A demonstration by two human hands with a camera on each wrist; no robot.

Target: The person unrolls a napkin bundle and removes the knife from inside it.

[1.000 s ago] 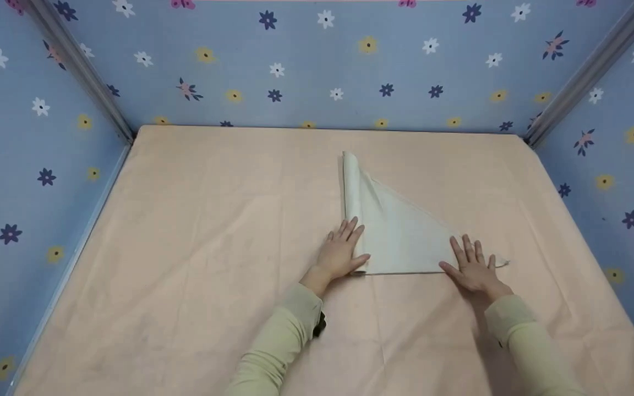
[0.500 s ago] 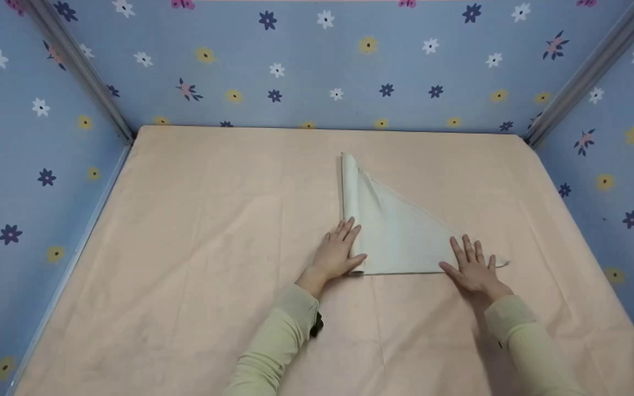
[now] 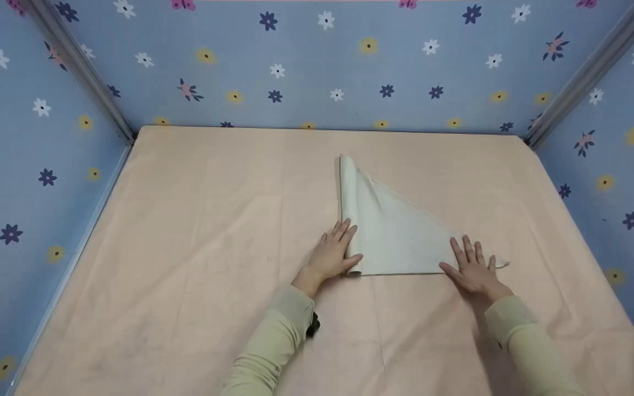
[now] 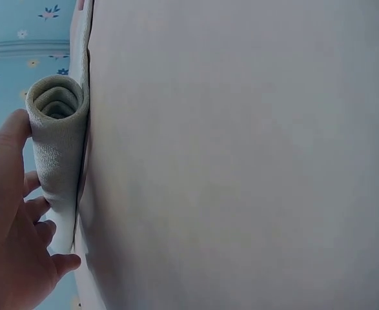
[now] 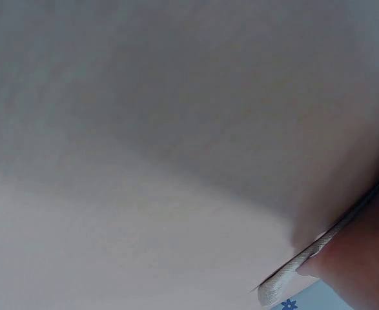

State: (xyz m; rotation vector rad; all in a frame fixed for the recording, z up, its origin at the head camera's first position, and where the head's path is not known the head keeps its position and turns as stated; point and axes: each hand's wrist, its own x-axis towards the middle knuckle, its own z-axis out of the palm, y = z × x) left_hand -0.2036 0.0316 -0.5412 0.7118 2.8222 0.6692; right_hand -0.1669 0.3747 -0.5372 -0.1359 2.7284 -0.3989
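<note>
A pale green cloth [image 3: 405,236], rolled up along its left side, lies on the table; its flat part narrows toward the right. My left hand [image 3: 332,256] rests on the near end of the cloth roll [image 3: 349,192], fingers spread forward and thumb on its top. In the left wrist view, the roll [image 4: 59,142] shows a spiral end, with the thumb and several fingertips touching it. My right hand [image 3: 474,269] presses the flat right end with spread fingers. A small cloth tip [image 3: 501,264] sticks out beyond it.
A peach-coloured sheet [image 3: 185,231] with faint creases covers the table. Blue flowered panels [image 3: 306,60] stand at the back and both sides, with grey posts [image 3: 83,71] in the corners.
The left hand has slid a little to the left together with the roll, and the flat part has widened slightly. The right hand has stayed in place.
</note>
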